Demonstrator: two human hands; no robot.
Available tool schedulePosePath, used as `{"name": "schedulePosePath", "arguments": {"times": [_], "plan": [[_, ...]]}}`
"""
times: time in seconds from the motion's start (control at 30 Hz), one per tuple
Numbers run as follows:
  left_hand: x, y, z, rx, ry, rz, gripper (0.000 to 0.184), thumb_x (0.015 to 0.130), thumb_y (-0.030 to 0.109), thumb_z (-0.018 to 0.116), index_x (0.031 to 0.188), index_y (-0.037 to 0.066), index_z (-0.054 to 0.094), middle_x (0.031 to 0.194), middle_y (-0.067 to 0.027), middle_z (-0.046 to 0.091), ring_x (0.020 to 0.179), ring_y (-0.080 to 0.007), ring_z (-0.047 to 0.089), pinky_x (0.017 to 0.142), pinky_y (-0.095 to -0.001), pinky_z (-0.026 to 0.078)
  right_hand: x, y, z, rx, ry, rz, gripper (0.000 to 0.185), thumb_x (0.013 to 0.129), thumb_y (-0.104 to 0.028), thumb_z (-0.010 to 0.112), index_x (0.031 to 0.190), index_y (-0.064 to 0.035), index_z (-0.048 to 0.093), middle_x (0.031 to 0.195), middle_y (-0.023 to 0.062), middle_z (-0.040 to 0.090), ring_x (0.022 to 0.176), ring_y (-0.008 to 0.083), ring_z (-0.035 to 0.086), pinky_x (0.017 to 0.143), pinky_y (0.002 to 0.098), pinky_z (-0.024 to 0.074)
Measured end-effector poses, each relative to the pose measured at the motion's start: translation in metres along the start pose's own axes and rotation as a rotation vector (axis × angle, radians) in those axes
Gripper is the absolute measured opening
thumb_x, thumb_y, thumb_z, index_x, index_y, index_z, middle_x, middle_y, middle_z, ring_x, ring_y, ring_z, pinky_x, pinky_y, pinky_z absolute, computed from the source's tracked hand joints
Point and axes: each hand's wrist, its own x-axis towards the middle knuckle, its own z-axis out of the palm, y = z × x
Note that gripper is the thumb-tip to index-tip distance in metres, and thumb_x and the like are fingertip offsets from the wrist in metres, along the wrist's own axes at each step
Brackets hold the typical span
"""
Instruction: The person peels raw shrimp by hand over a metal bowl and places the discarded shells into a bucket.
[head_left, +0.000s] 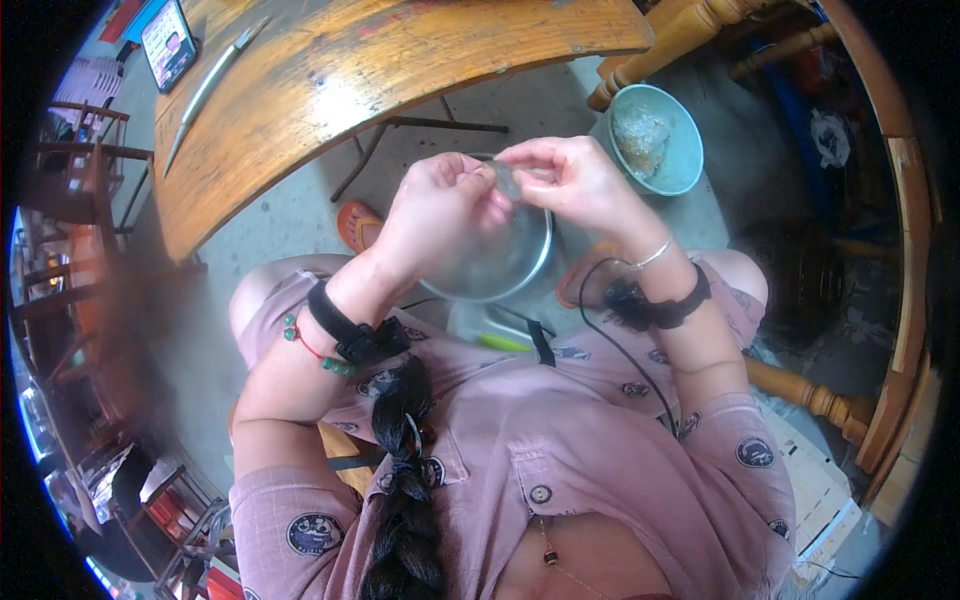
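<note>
My left hand (445, 205) and my right hand (575, 185) meet in front of me, fingers pinched. Between the fingertips is a small greyish, see-through piece (507, 182); its kind is too small and blurred to tell. Both hands grip it from either side. Right below them, between my knees, sits a round metal bowl (490, 275), its contents blurred and partly hidden by my hands. To the right of the right hand, a light blue plastic basin (692, 160) holds a clump of clear, glassy-looking material (643, 135).
Ahead is a wooden table (420, 50) bearing a phone (167, 45) and a long, thin, pale tool (215, 95). Turned wooden legs (680, 45) stand at the upper right. An orange slipper (357, 226) shows beside the bowl. A dark cable (620, 345) hangs from my right wrist.
</note>
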Motion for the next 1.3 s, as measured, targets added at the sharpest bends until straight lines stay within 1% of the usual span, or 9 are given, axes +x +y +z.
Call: {"name": "schedulePosePath", "arguments": {"times": [0.07,0.13,0.27,0.47,0.53,0.87,1.17,1.23,1.3], "plan": [[0.001,0.0,-0.001,0.011,-0.007,0.006,0.015,0.099,0.012,0.051,0.095,-0.001,0.058,0.081,-0.0093,0.067,0.067,-0.0131,0.063,0.06,-0.0231,0.05,-0.001,-0.005,-0.001,0.047,-0.02,0.0,0.025,0.081,0.001,0.061,0.105,0.0037,0.067,0.083,0.0028,0.068,0.075,0.0032,0.058,0.069,0.0205,0.0496],[0.001,-0.002,0.0,0.032,-0.012,-0.008,0.015,0.099,0.011,0.05,0.096,-0.002,0.057,0.082,-0.0104,0.067,0.069,-0.014,0.063,0.062,-0.0241,0.051,-0.001,-0.012,-0.003,-0.184,-0.032,-0.029,0.025,0.082,0.0,0.061,0.106,0.0041,0.066,0.085,0.0047,0.069,0.078,0.0052,0.061,0.071,0.0216,0.0515],[0.001,-0.002,0.001,0.041,-0.019,0.002,0.015,0.099,0.011,0.05,0.096,-0.002,0.057,0.082,-0.011,0.067,0.07,-0.0146,0.064,0.064,-0.025,0.052,0.001,-0.001,-0.001,-0.211,0.001,-0.045,0.023,0.082,0.0,0.061,0.105,0.0041,0.066,0.087,0.006,0.07,0.078,0.006,0.062,0.071,0.0221,0.0524],[-0.001,0.002,0.002,-0.006,-0.02,-0.002,0.016,0.099,0.012,0.051,0.1,-0.003,0.057,0.084,-0.0114,0.067,0.072,-0.0148,0.064,0.067,-0.0252,0.052,0.004,0.006,-0.001,0.061,0.043,-0.062,0.018,0.083,-0.001,0.062,0.098,0.0072,0.066,0.081,0.009,0.07,0.072,0.0106,0.066,0.067,0.025,0.0551],[-0.001,0.002,0.003,-0.062,-0.038,0.017,0.017,0.099,0.012,0.05,0.103,-0.003,0.057,0.085,-0.0109,0.068,0.073,-0.0143,0.064,0.068,-0.0248,0.052,0.005,0.006,-0.005,0.223,-0.012,0.026,0.019,0.085,-0.001,0.061,0.101,0.0091,0.065,0.083,0.0087,0.069,0.073,0.012,0.066,0.069,0.0256,0.0563],[0.0,0.0,0.002,-0.066,-0.061,0.024,0.018,0.099,0.012,0.05,0.106,-0.003,0.057,0.089,-0.0105,0.068,0.074,-0.0133,0.064,0.069,-0.0247,0.052,0.001,-0.006,-0.008,0.116,-0.079,0.027,0.018,0.092,-0.005,0.059,0.103,0.0086,0.063,0.088,0.0102,0.069,0.075,0.0122,0.066,0.068,0.0255,0.0572],[-0.004,0.004,0.009,-0.067,-0.062,0.111,0.021,0.099,0.012,0.053,0.112,-0.004,0.056,0.086,-0.0089,0.067,0.071,-0.0133,0.063,0.064,-0.0244,0.051,0.003,-0.003,-0.009,0.281,-0.028,0.041,0.016,0.093,-0.005,0.058,0.101,0.0074,0.064,0.085,0.0092,0.069,0.073,0.0127,0.067,0.065,0.0266,0.0583],[-0.004,0.002,0.009,0.039,-0.044,0.23,0.021,0.099,0.011,0.052,0.114,-0.003,0.055,0.087,-0.0078,0.066,0.071,-0.0123,0.062,0.063,-0.0243,0.051,0.004,-0.001,-0.008,0.363,-0.034,0.074,0.016,0.094,-0.006,0.057,0.102,0.0056,0.064,0.084,0.0078,0.068,0.069,0.011,0.065,0.063,0.0255,0.0569],[-0.003,0.002,0.007,0.064,-0.04,0.23,0.021,0.099,0.011,0.052,0.114,-0.003,0.055,0.088,-0.0073,0.066,0.071,-0.0118,0.062,0.062,-0.0244,0.051,0.005,-0.001,-0.01,0.362,-0.048,0.075,0.015,0.095,-0.007,0.057,0.103,0.0046,0.063,0.083,0.0066,0.067,0.068,0.01,0.064,0.063,0.0246,0.0557]]}}
